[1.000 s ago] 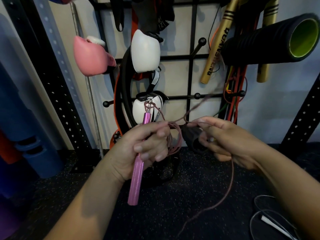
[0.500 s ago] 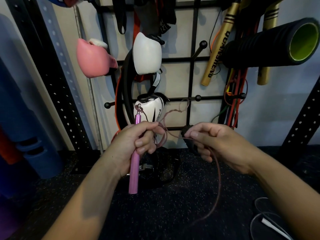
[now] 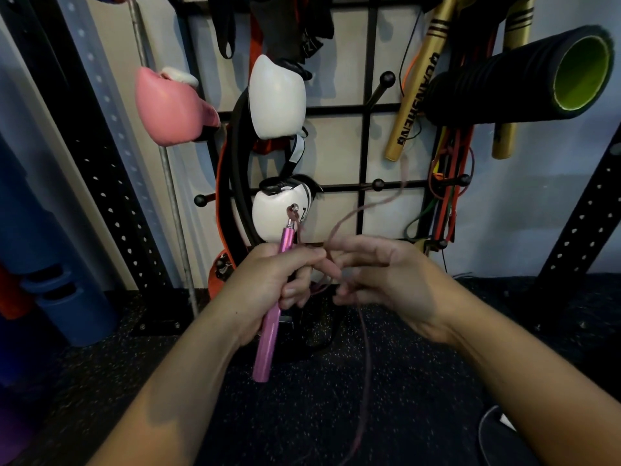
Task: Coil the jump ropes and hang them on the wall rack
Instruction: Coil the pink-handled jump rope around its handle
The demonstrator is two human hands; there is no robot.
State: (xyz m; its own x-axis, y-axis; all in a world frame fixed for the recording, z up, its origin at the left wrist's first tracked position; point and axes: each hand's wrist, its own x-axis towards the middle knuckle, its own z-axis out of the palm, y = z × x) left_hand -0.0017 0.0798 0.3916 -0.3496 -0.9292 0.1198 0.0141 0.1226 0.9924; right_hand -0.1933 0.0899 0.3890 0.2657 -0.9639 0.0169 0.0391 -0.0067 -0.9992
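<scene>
My left hand (image 3: 272,284) grips a pink metal jump-rope handle (image 3: 268,341), tilted, swivel end up, together with a few small loops of its thin pink cord (image 3: 364,358). My right hand (image 3: 386,280) is just right of it, fingers curled around the cord. From there one stretch arcs up in front of the black wall rack (image 3: 364,142); another hangs to the floor. A second rope with a white cable (image 3: 487,428) lies on the floor at the lower right.
On the rack hang a pink boxing glove (image 3: 168,105), white gloves (image 3: 277,99), gold sticks (image 3: 416,85), coloured bands (image 3: 447,183) and a black foam roller (image 3: 524,75). Bare pegs (image 3: 378,185) stick out at centre. Black perforated uprights (image 3: 111,183) flank the rack. Blue rollers (image 3: 57,287) stand at left.
My right hand has moved left, close to my left hand, bringing another turn of cord to it. The cord above now arcs higher before the rack. The handle tilts slightly more.
</scene>
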